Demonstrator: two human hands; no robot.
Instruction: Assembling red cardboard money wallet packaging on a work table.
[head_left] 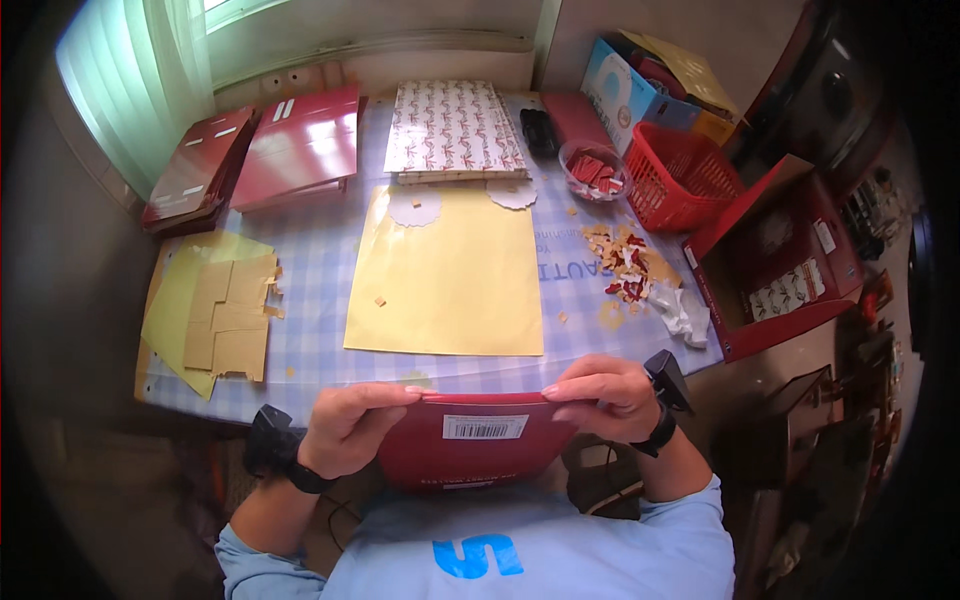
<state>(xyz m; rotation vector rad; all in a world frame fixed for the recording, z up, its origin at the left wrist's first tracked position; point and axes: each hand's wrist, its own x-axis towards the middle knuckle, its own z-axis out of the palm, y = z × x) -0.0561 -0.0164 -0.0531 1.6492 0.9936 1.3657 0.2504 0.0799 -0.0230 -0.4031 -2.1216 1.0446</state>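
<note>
I hold a flat dark red packet upright above my lap, in front of the table's near edge. On its face is a white barcode label. My left hand is closed on its top left corner, thumb and fingers pinching the edge. At the top right corner my right hand pinches the same edge. Just beyond the packet, a large yellow paper sheet lies flat on the table, with a small tan scrap on it. What the packet contains cannot be seen.
Stacks of red folders stand at the back left, near patterned sheets. Tan card pieces lie at left. On the right are a red basket, a bowl of red pieces, torn scraps, crumpled tissue and a red box.
</note>
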